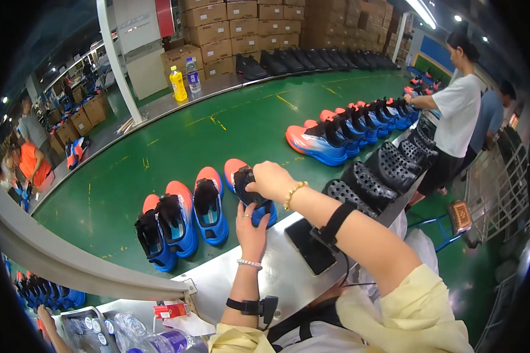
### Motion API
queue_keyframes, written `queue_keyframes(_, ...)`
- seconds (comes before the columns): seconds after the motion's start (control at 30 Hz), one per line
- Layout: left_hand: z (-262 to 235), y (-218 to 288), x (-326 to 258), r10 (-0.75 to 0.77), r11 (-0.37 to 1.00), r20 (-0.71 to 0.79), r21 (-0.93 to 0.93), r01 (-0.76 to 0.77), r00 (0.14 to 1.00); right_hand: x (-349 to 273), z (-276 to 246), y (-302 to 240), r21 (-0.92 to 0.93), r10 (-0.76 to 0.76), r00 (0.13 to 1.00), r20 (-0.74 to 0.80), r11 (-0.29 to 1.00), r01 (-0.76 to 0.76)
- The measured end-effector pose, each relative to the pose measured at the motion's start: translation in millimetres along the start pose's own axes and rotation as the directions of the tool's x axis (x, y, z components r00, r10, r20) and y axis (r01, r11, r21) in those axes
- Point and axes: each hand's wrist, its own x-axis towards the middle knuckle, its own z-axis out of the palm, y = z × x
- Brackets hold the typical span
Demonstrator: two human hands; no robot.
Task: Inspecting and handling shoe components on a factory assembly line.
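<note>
A running shoe (237, 167) with a coral toe, black collar and blue heel stands on the green surface in front of me. My right hand (272, 181), a beaded bracelet at its wrist, is closed on the black collar from above, its thumb at the opening. Around the heel, my left hand (252, 230) holds the same shoe from the near side; a ring and a pale bracelet show on it. Parts of the shoe are hidden behind both hands. Just left stand several matching shoes (210, 206), toes pointing away.
A dark phone (310, 246) lies on the metal ledge (218, 279). Black perforated clogs (388, 167) line the right edge, beside a row of coral-and-blue shoes (321, 144). A person in a white shirt (458, 103) works there. Two bottles (178, 84) and black shoes (294, 62) stand along the far edge.
</note>
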Motion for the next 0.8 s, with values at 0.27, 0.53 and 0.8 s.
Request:
queue_keyframes(0.27, -13.1, 9.4, 2.9, -0.106, 0.994, 0.003, 0.006, 0.106, 0.994, 22.4, 63.8, -14.8, -0.288, 0.070, 0.997, -0.032, 0.955, -0.076)
queue_keyframes(0.53, -6.0, 1.4, -0.7, -0.046, 0.999, -0.066, 0.010, 0.047, 0.997, 55.5, 115.2, 0.0, -0.127, 0.181, 0.972, -0.147, 0.972, -0.200)
queue_keyframes(0.8, -11.8, 9.1, 0.9, -0.116, 0.991, -0.074, 0.065, 0.120, 0.991, 38.3, 69.3, -19.0, -0.073, 0.250, 0.958, 0.139, 0.967, -0.242)
